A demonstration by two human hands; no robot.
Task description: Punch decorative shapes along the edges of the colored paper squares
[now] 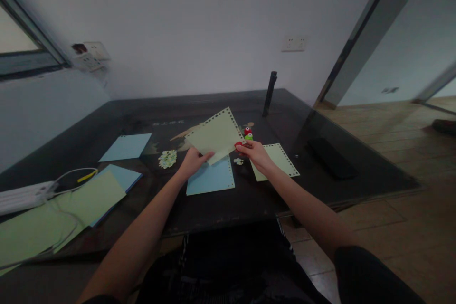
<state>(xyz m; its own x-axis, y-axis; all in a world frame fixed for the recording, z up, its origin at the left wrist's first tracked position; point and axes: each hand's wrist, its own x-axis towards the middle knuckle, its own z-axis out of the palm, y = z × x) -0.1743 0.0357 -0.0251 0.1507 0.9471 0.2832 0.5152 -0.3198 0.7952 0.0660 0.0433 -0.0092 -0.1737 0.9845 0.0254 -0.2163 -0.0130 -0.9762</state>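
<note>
The scene is dim and a little grainy, with flat, cool light. The brightest areas are the pale wall (199, 23) at the far side and the window (17, 38) at the far left. The dark table (249, 199) gives a faint sheen but swallows shadows. Straight lines bow near the edges, and the near arms look stretched. Fine detail is soft throughout.

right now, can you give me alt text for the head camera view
Two bare hands hold a pale green sheet with punched edges above a dark table: left hand at its bottom edge, right hand gripping a small red punch at its side. Blue paper lies beneath.
</note>
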